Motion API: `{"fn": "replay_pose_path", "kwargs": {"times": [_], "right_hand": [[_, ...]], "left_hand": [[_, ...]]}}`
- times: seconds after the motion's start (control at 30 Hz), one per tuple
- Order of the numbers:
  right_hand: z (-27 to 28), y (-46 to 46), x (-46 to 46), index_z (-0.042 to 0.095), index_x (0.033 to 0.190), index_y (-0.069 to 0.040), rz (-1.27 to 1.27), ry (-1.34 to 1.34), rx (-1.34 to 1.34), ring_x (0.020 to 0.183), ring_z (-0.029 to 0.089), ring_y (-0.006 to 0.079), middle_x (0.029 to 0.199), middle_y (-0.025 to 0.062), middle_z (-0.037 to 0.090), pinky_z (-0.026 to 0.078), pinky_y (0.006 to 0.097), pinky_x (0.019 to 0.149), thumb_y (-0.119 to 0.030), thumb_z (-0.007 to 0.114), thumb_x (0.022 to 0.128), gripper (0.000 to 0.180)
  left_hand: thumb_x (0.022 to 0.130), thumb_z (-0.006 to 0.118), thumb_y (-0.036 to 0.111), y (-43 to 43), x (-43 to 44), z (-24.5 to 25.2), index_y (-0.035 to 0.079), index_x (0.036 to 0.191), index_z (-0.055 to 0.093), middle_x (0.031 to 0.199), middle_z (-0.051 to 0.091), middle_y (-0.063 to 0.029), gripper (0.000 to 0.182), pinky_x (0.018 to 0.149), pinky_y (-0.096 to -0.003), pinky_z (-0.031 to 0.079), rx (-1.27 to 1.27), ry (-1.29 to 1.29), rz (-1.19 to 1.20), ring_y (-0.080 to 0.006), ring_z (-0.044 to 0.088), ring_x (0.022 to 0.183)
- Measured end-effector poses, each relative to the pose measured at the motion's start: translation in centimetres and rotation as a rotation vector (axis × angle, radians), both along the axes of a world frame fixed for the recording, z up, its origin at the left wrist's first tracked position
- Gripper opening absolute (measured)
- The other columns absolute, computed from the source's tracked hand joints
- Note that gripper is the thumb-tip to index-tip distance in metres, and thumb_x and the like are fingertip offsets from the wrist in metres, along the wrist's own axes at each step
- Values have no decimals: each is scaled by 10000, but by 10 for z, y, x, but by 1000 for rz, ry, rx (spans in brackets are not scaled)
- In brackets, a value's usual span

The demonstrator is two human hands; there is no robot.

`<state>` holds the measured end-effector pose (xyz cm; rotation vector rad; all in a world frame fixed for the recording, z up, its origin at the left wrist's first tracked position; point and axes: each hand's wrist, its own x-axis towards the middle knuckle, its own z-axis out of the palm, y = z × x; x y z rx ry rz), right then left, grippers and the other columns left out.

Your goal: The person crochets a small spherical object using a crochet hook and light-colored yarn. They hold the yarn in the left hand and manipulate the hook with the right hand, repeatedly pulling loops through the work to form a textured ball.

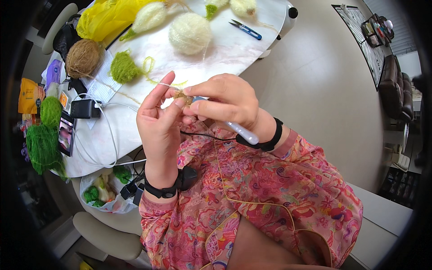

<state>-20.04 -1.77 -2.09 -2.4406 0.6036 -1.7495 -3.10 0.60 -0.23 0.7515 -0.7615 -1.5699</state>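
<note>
My left hand (pixel 160 114) pinches a small tan crocheted piece (pixel 182 97), and a pale strand of yarn runs over its raised index finger. A crochet hook with a glossy grey-blue handle (pixel 241 132) is gripped in my right hand (pixel 226 99), its front end at the piece; fingers hide the hook's tip. Beyond the hands lies a cream yarn ball (pixel 190 33). A lime green yarn ball (pixel 124 67) and a brown yarn ball (pixel 83 58) sit to its left. Blue thread snips (pixel 246 29) lie at the upper right of the marble-patterned table (pixel 233 55).
Cream fuzzy pieces (pixel 150 15) and a yellow plastic bag (pixel 101 20) lie at the far side. A black charger (pixel 86 109) with white cables, a phone (pixel 66 133) and dark green yarn (pixel 42 145) are at left. Below the table edge hangs a white bag (pixel 111 202) beside a chair (pixel 108 234).
</note>
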Motion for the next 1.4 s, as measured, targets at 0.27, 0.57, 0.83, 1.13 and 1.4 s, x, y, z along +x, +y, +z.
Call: {"fn": "replay_pose_path", "kwargs": {"times": [0.27, 0.57, 0.83, 1.13, 1.4], "right_hand": [[-3, -1, 4, 619, 1012, -36, 145, -254, 128, 765, 683, 233, 962, 125, 680, 525, 296, 600, 30, 670, 751, 274], [-6, 7, 4, 586, 987, 14, 240, -446, 402, 825, 687, 259, 902, 188, 680, 554, 306, 690, -32, 567, 911, 91], [-7, 5, 2, 613, 977, -6, 278, -445, 412, 805, 684, 207, 912, 125, 691, 553, 279, 700, 103, 580, 840, 178], [-8, 3, 3, 589, 974, -9, 308, -462, 386, 840, 694, 249, 902, 129, 688, 559, 310, 714, 82, 583, 854, 151], [-4, 6, 1, 593, 963, -21, 311, -412, 370, 842, 693, 250, 916, 134, 692, 553, 311, 710, -33, 586, 905, 59]], "left_hand": [[866, 567, -42, 0, 0, -5, -95, 1323, 431, 936, 605, -94, 479, 664, -245, 572, 26, 98, -15, -201, 685, 766], [908, 533, -11, 3, -6, -8, -100, 1296, 463, 916, 613, -103, 404, 698, -297, 587, -99, -67, 124, -185, 665, 742], [921, 517, -6, 6, -7, -7, -112, 1292, 460, 891, 606, -92, 390, 673, -298, 594, -161, -176, 175, -194, 668, 754], [928, 510, 12, 9, -7, 0, -116, 1297, 450, 900, 618, -105, 395, 684, -301, 594, -194, -165, 167, -221, 677, 767], [855, 553, -116, 11, -7, -4, -92, 1321, 437, 976, 607, -116, 481, 751, -332, 588, -272, -150, 155, -198, 651, 859]]}}
